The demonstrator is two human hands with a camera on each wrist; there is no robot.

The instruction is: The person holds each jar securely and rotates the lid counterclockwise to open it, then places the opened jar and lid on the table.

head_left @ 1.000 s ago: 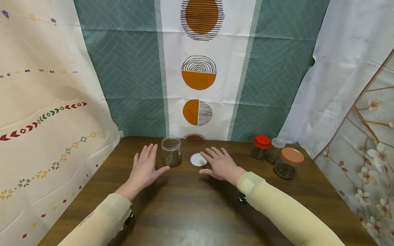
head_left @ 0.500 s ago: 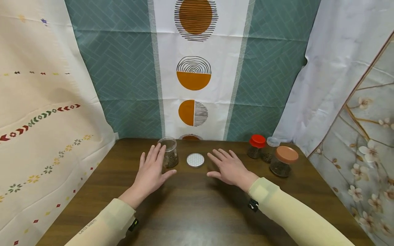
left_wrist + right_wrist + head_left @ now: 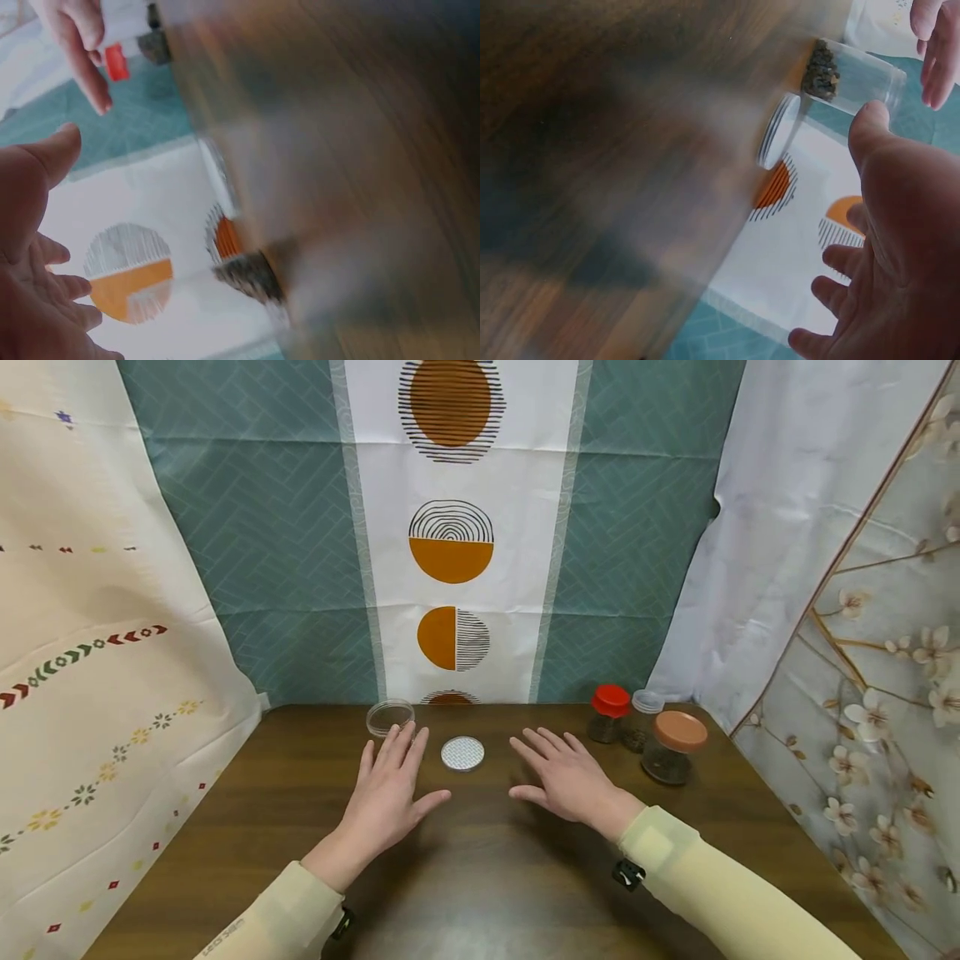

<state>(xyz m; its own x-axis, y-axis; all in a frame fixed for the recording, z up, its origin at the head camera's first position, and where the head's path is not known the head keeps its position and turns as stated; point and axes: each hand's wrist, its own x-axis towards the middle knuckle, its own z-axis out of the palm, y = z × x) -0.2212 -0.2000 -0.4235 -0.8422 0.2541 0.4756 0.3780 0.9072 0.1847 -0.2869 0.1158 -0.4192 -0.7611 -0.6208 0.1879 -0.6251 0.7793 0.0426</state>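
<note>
My left hand (image 3: 386, 797) hovers over the table with fingers spread and nothing in it. Seen from the head, it hides most of a clear, lidless jar (image 3: 390, 715) behind it. In the right wrist view that jar (image 3: 851, 75) stands upright with dark, coarse bits in its bottom. A round lid (image 3: 462, 753) with a white patterned face lies flat on the table beside the jar. Right of the lid, my right hand (image 3: 567, 778) is held over the table, fingers apart, holding nothing.
At the table's back right stand a red-lidded jar (image 3: 609, 713), a small jar with a clear lid (image 3: 641, 718) and a wider jar with an orange-brown lid (image 3: 675, 747). A patterned curtain (image 3: 450, 568) hangs behind the brown table (image 3: 480, 877); cloths hang at both sides.
My left hand has moved right, from beside the open jar to in front of it. The right hand has moved away from the lid, which now shows whole. The head view has shifted slightly.
</note>
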